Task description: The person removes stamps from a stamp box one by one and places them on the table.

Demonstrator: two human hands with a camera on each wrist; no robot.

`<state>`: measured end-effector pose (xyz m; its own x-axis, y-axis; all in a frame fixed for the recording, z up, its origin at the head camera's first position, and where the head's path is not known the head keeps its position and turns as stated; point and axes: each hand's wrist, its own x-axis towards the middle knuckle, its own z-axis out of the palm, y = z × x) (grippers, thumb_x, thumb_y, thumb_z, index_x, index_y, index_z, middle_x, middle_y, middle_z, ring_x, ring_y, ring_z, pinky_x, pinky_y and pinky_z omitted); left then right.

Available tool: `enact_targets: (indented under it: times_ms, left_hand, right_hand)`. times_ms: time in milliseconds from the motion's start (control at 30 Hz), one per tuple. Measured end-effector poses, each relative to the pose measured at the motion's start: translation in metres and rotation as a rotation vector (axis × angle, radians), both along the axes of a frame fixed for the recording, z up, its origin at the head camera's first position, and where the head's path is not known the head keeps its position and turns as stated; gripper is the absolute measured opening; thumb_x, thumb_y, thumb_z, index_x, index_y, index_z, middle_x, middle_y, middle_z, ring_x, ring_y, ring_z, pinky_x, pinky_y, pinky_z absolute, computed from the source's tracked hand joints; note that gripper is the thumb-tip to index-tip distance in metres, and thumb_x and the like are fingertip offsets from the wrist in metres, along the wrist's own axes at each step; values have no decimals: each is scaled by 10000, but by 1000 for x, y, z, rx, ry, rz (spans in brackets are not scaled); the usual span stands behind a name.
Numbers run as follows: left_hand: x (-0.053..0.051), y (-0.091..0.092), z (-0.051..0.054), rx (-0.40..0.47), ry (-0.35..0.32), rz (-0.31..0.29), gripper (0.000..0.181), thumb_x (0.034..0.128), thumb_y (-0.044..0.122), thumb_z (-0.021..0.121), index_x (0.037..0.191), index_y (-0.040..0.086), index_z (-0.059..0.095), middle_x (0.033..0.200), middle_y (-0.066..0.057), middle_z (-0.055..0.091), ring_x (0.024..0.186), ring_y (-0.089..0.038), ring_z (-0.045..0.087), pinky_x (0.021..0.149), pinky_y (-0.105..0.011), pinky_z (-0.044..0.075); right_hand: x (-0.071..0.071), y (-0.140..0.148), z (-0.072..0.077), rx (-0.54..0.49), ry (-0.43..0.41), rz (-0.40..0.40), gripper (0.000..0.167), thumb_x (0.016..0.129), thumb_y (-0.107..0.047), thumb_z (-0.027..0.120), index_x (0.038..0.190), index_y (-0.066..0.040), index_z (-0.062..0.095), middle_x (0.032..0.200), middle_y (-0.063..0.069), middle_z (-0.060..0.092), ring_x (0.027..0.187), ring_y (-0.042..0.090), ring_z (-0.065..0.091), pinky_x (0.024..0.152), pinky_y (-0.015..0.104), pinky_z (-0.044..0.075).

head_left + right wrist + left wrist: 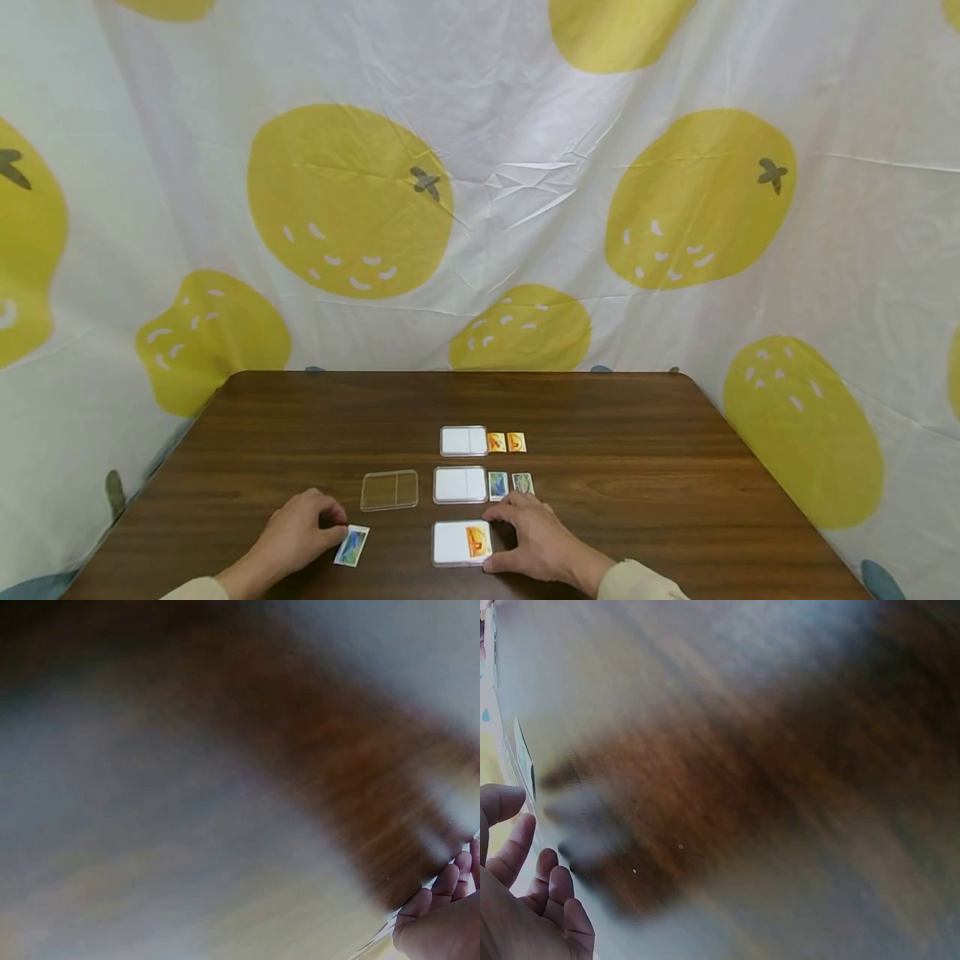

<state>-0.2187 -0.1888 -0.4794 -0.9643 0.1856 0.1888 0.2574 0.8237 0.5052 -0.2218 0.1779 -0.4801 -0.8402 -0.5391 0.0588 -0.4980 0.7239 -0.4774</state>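
Observation:
My left hand point(303, 527) pinches a blue-green postage stamp point(352, 546) by its upper corner, at the front left of the table. The same stamp point(525, 761) shows edge-on by the fingertips in the left wrist view. At front centre my right hand point(542, 537) holds the right side of a clear-rimmed case with a white insert point(452, 543), thumb at the near corner and forefinger at the far one. An orange stamp point(477, 542) lies on the right part of that insert. The right wrist view shows little beyond the fingers point(442, 889) and blurred table.
Left of centre lies a transparent case lid point(389, 490). Two more white-insert cases, the middle one point(460, 485) and the far one point(463, 441), line up behind. Two blue-green stamps point(498, 486) and two orange stamps point(516, 442) lie beside them. A lemon-print cloth point(510, 167) hangs behind the table.

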Motion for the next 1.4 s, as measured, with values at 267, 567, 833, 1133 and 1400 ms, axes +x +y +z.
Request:
enact_targets:
  times_ms: [267,567,833,1133,1400]
  left_hand:
    - [-3,3,5,-1,-12,1,143,741,213,818,767,220,678,845,57,597,841,-193,600,737,-474,477]
    - [-4,17,13,64,-17,-30,132,761,192,817,782,207,687,840,58,594,819,-164,574,727,-425,467]
    - [-3,32,14,167,-51,-117,113,789,198,794,828,152,698,871,23,605,844,-182,591,754,-408,489]
    - [-2,60,18,233,-46,-150,91,796,199,777,815,156,699,842,32,595,805,-157,542,727,-343,452]
    - [1,87,18,298,-65,-191,113,806,219,786,835,136,715,844,28,586,787,-143,514,683,-309,425]
  right_hand:
    - [-1,-1,1,-1,-11,0,607,784,-564,771,1241,-180,659,1141,-96,545,1130,153,496,940,421,390]
    - [-1,0,1,-5,-2,-2,607,778,-560,778,1239,-183,661,1140,-97,542,1126,151,495,938,419,397]
    - [-1,-1,2,-1,-22,-5,615,787,-574,763,1251,-185,655,1171,-80,542,1157,180,491,959,455,387]
    - [0,-1,2,0,-14,-6,607,783,-563,772,1244,-185,658,1155,-82,546,1143,175,492,945,436,394]
    - [2,-1,2,-11,-7,-9,602,778,-552,780,1234,-176,662,1152,-82,549,1141,181,495,945,439,396]
